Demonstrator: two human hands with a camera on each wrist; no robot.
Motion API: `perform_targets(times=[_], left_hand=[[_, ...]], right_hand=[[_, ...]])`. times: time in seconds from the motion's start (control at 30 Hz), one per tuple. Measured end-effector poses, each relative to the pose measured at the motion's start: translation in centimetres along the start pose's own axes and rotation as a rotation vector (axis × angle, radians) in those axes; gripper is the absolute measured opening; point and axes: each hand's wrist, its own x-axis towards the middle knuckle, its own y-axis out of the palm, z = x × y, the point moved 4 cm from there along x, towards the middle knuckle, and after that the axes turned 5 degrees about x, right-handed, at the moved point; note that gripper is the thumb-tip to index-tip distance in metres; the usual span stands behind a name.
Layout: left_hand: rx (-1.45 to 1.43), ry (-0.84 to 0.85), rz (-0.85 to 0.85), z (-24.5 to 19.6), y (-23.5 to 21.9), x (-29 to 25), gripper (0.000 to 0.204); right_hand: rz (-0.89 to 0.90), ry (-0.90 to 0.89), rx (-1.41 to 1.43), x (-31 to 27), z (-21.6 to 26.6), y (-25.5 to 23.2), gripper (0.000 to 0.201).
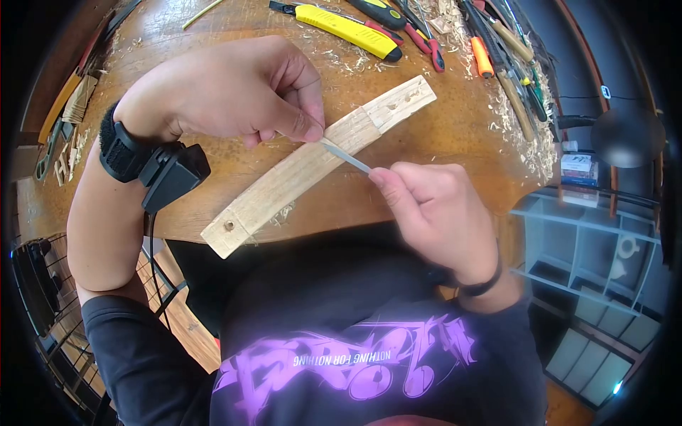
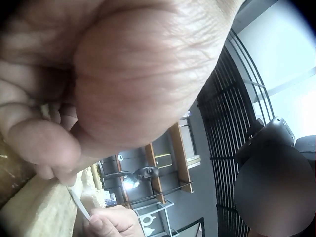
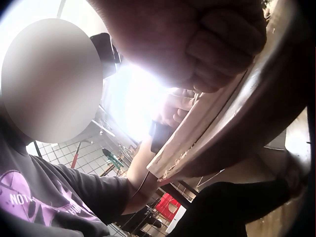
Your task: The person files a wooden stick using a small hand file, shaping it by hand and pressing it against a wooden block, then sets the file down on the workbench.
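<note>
Nearest, one end of a thin grey strip is pinched in the grip of the right hand; the other end is pinched by the left hand. Between them, the strip is held across a curved wooden piece, which is laid slantwise on the tabletop, its near end projecting past the edge. Beyond, a yellow cutter is seen among wood shavings.

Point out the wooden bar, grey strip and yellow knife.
Wooden bar (image 1: 302, 169), head view: middle of its top face.
Grey strip (image 1: 347, 157), head view: its middle.
Yellow knife (image 1: 346, 33), head view: its handle.
</note>
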Motion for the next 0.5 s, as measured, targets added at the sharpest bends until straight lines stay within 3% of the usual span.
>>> perform_targets(times=[0.5], left_hand=[[-0.056,0.068,0.052,0.9,0.2,1.0,0.013]], right_hand=[[-0.081,-0.027,-0.088,0.0,0.9,0.2,0.037]])
